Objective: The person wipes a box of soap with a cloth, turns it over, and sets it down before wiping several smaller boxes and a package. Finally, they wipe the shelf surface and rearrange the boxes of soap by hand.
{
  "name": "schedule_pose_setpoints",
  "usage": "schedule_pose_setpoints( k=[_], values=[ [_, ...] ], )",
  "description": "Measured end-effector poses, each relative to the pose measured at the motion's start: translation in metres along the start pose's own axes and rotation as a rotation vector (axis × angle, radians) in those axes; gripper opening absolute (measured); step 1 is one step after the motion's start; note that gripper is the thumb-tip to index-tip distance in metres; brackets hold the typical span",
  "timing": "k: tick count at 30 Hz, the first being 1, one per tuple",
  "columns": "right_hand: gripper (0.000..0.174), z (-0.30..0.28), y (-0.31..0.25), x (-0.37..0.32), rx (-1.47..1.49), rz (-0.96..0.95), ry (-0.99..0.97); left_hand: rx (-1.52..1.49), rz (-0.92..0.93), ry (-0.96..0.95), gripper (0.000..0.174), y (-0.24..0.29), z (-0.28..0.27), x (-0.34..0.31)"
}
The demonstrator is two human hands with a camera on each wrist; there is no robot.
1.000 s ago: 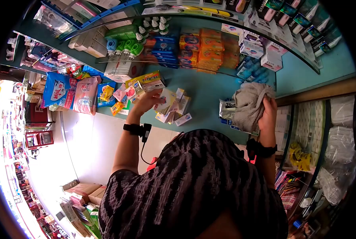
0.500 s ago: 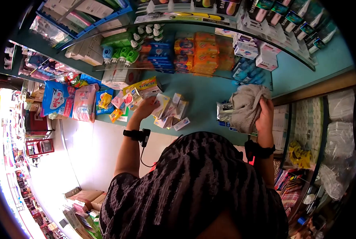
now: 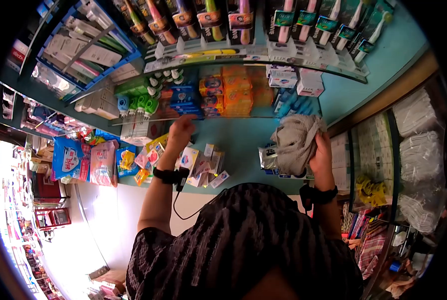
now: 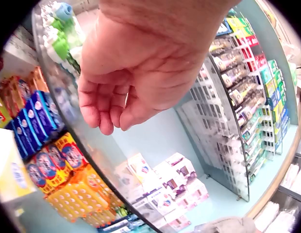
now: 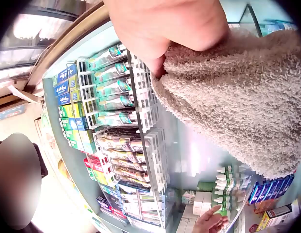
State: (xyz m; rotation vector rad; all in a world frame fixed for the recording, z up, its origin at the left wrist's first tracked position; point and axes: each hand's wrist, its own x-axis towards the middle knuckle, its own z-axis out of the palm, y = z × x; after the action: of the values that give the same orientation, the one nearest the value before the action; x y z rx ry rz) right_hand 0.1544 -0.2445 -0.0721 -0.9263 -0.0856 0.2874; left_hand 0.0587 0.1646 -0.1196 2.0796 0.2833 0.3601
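My right hand (image 3: 321, 156) grips a bunched grey terry towel (image 3: 296, 142) at the right side of the green counter. In the right wrist view the towel (image 5: 238, 102) hangs below my curled fingers. My left hand (image 3: 182, 134) is raised near the front edge of the glass shelf, holding nothing. Its fingers (image 4: 103, 104) are loosely bent, with the thumb close to the fingertips. Below it lies a loose pile of small boxes (image 3: 203, 165). Silvery packets (image 3: 268, 157) stick out from under the towel.
A glass shelf edge (image 3: 223, 118) runs across above the counter. Behind it stand orange soap packs (image 3: 237, 95), green-capped bottles (image 3: 146, 106) and white LUX boxes (image 3: 311, 84). Toothbrush packs (image 3: 211, 22) line the upper shelf. Blue and pink bags (image 3: 68, 159) sit at the left.
My left hand has left the small boxes and moved up to the glass shelf edge. The head view has tilted towards the shelves. My right hand keeps hold of the towel.
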Motion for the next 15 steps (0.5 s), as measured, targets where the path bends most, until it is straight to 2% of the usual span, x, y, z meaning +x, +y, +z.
schedule_pose_setpoints(
  k=[4, 7, 8, 10, 13, 15],
  values=[
    [0.036, -0.010, -0.010, 0.000, 0.009, -0.014, -0.012, 0.024, 0.124, -0.074, 0.027, 0.049, 0.042, 0.059],
    [0.034, -0.016, -0.021, -0.003, -0.028, -0.027, -0.012, 0.037, 0.212, -0.117, 0.027, 0.057, 0.075, 0.111],
    [0.034, -0.015, -0.024, -0.005, -0.042, -0.041, 0.024, 0.067, 0.347, -0.027, 0.016, 0.058, 0.087, 0.128],
    [0.035, -0.018, -0.031, -0.009, -0.086, -0.052, 0.077, 0.302, 0.323, 0.015, 0.021, 0.046, 0.111, 0.168],
    [0.037, -0.032, -0.036, -0.014, -0.096, -0.023, 0.164, 0.633, 0.598, 0.126, 0.050, 0.017, 0.146, 0.231],
    [0.039, -0.035, -0.040, -0.017, -0.072, -0.048, 0.152, 0.752, 0.678, 0.157, 0.051, 0.010, 0.160, 0.252]
  ],
)
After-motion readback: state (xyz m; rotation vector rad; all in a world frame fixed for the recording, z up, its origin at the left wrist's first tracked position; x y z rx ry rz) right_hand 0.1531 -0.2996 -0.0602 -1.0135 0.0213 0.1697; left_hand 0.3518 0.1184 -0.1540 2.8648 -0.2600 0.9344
